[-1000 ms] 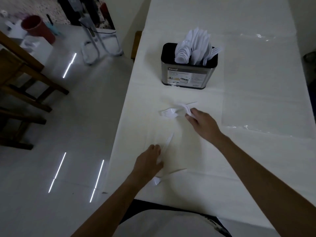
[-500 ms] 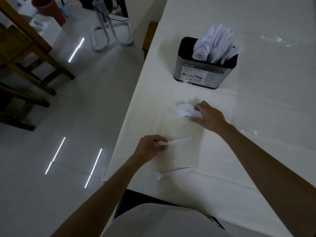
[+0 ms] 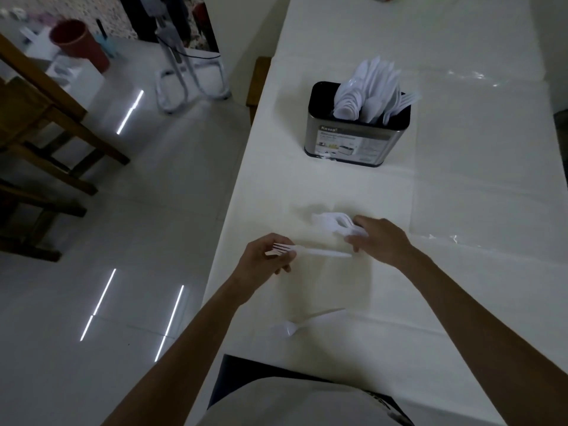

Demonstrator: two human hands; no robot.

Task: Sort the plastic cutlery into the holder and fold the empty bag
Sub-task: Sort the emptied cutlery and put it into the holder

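fork (image 3: pixel 319 252): white
cutlery (image 3: pixel 329 221): white
spoon (image 3: pixel 307 321): white
holder (image 3: pixel 356 139): silver, black rim
bag (image 3: pixel 491 167): clear
table (image 3: pixel 461 287): cream-white
bucket (image 3: pixel 78 41): dark red
chair (image 3: pixel 30 118): brown
floor (image 3: pixel 153 210): glossy white tiles

Table (image 3: pixel 461 302) runs away from the person, with floor to its left. Holder (image 3: pixel 356 139) stands at the far middle, upright, with a bundle of cutlery (image 3: pixel 368 90) in it. Bag (image 3: pixel 491 149) lies flat to the holder's right, reaching down to near the right hand (image 3: pixel 381 241). That hand sits in front of the holder on a small pile of cutlery (image 3: pixel 332 221). Left hand (image 3: pixel 261 265) is just left of it by the table's left edge, holding a fork (image 3: pixel 307 250) with the tines at the hand and the handle pointing right. Spoon (image 3: pixel 295 325) lies nearer the person, between the forearms. On the floor: chair (image 3: pixel 46 133) far left, bucket (image 3: pixel 80 44) and stand (image 3: pixel 190 78) behind it.
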